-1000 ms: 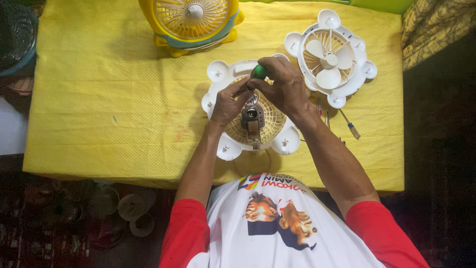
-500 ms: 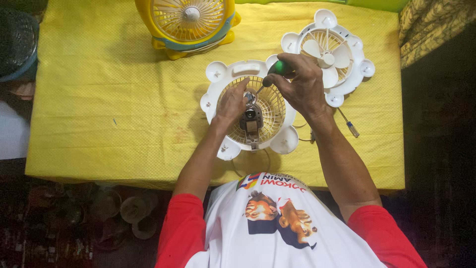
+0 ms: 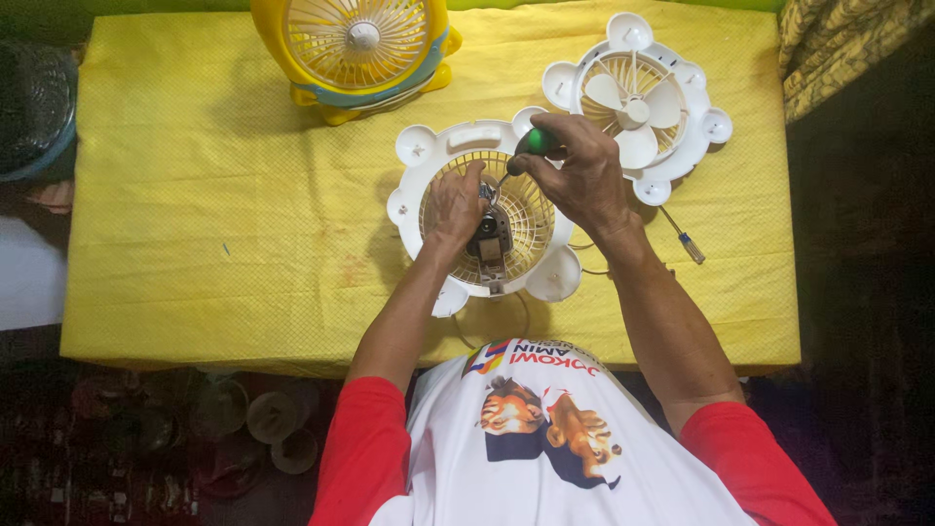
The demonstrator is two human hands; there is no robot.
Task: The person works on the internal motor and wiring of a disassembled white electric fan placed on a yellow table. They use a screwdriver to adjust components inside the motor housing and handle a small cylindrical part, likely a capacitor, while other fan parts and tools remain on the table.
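A white round fan housing (image 3: 419, 146) with a cream grille lies flat on the yellow cloth. A small dark motor (image 3: 490, 239) sits on the grille at its centre. My left hand (image 3: 454, 203) rests on the grille, fingers touching the motor's top. My right hand (image 3: 575, 170) is closed around a screwdriver with a green and black handle (image 3: 535, 142), held over the motor area; its tip is hidden by my fingers.
A second white fan half with white blades (image 3: 635, 102) lies at the right. A yellow fan (image 3: 353, 49) stands at the back. Another small screwdriver (image 3: 682, 239) lies on the yellow table cloth (image 3: 214, 195) at right. A dark fan grille (image 3: 34, 107) is at far left.
My right hand with the screwdriver has shifted slightly right over the housing and stays above the motor. My left hand remains on the grille.
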